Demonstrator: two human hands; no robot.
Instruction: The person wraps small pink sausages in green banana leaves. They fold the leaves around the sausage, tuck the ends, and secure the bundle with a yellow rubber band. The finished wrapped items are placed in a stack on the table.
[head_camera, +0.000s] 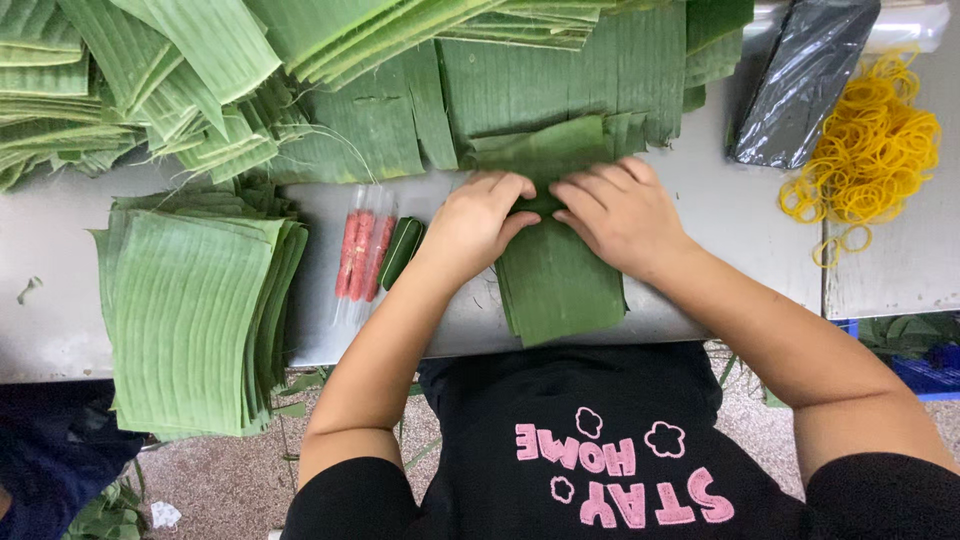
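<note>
Both hands press down on a small stack of cut banana leaf pieces (560, 285) lying on the grey metal table (720, 210). My left hand (478, 218) and my right hand (618, 210) meet at the middle of the stack, fingers curled over a fold in the top leaf. What lies under the fingers is hidden. Just left of my left hand lie a small leaf-wrapped roll (401, 251) and clear plastic sleeves of pink sausage (361, 254).
A thick stack of cut leaves (190, 320) overhangs the table's front edge at the left. Large banana leaves (330, 70) pile across the back. A heap of yellow rubber bands (870, 150) and a dark plastic bag (800, 85) sit at the right.
</note>
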